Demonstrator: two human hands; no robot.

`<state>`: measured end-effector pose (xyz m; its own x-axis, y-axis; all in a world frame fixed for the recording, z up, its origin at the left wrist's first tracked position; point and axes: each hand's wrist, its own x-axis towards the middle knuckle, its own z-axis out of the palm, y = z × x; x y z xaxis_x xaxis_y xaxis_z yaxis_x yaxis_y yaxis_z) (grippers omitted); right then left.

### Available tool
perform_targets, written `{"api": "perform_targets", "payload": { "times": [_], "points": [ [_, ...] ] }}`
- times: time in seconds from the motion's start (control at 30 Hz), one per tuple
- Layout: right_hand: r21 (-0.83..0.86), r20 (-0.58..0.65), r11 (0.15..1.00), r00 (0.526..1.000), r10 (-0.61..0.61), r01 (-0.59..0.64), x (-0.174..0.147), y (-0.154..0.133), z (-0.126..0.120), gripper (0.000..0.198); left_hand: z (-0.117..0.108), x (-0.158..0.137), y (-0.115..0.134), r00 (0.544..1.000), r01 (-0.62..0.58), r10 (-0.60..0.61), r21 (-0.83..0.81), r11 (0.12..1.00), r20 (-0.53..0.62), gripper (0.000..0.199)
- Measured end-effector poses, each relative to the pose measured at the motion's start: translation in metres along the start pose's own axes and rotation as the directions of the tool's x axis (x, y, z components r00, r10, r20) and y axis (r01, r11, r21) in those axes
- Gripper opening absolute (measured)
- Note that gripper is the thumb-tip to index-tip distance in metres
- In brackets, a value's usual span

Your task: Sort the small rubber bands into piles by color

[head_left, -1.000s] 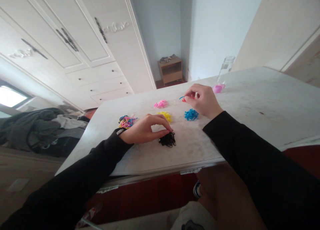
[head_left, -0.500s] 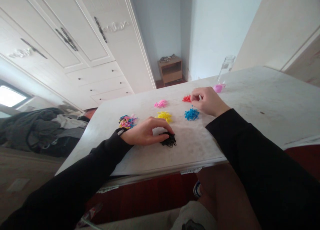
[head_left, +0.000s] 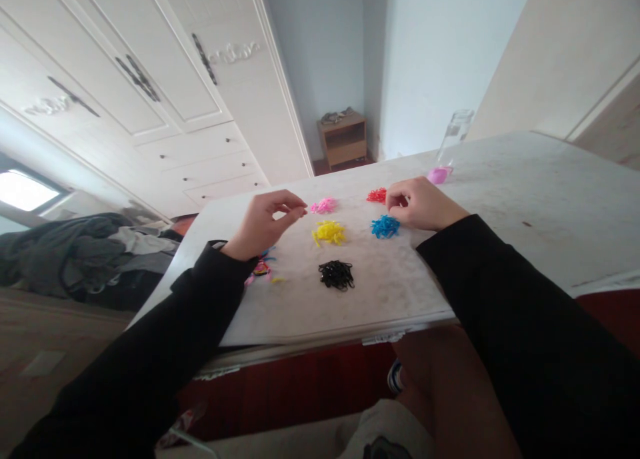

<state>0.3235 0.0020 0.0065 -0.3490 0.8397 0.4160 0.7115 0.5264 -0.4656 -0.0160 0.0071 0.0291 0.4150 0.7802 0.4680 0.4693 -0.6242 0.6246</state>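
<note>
While both forearms in black sleeves (head_left: 480, 279) extended over the white table (head_left: 540, 186), a black pile (head_left: 337, 274) of small loops lay nearest the front edge, apart from both hands. To its left, a mixed-colour pile (head_left: 261, 267) was partly covered by the left wrist, with a few loose pieces beside it. Farther in, a yellow pile (head_left: 329, 232) occupied the middle, and a blue pile (head_left: 385, 226) was positioned to its right. The left hand (head_left: 265, 220) was located left of the yellow pile, thumb and forefinger tips drawn together just beside the pink pile (head_left: 324, 206); whether a loop was pinched there could not be determined. The right hand (head_left: 425, 204) had its thumb and forefinger brought together at the gap between the blue pile and the red pile (head_left: 377, 195); its contents could likewise not be determined. Beyond it, a clear bottle (head_left: 454, 136) stood upright near the far edge, with a pink object (head_left: 439, 175) at its base. Past the table, a wooden stand (head_left: 345, 142) was placed near the corner of the walls.
</note>
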Motion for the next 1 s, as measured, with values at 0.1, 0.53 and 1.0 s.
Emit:
{"api": "perform_targets", "payload": {
  "times": [0.1, 0.53, 1.0],
  "points": [
    [0.022, -0.028, 1.000, 0.999, 0.016, -0.015, 0.000, -0.001, 0.001, 0.011, -0.012, 0.008, -0.016, 0.992, 0.074, -0.077, -0.035, 0.997, -0.101, 0.014],
    [0.110, -0.060, 0.994, 0.998, 0.016, -0.009, 0.002, 0.001, 0.005, 0.015, -0.060, 0.013, -0.050, 0.907, 0.204, -0.296, 0.302, 0.931, 0.299, 0.022],
    [0.080, -0.052, 0.997, 0.998, 0.025, -0.021, 0.002, 0.000, 0.006, 0.015, -0.064, 0.012, -0.051, 0.823, 0.233, -0.380, 0.359, 0.904, 0.422, 0.025]
  ]
}}
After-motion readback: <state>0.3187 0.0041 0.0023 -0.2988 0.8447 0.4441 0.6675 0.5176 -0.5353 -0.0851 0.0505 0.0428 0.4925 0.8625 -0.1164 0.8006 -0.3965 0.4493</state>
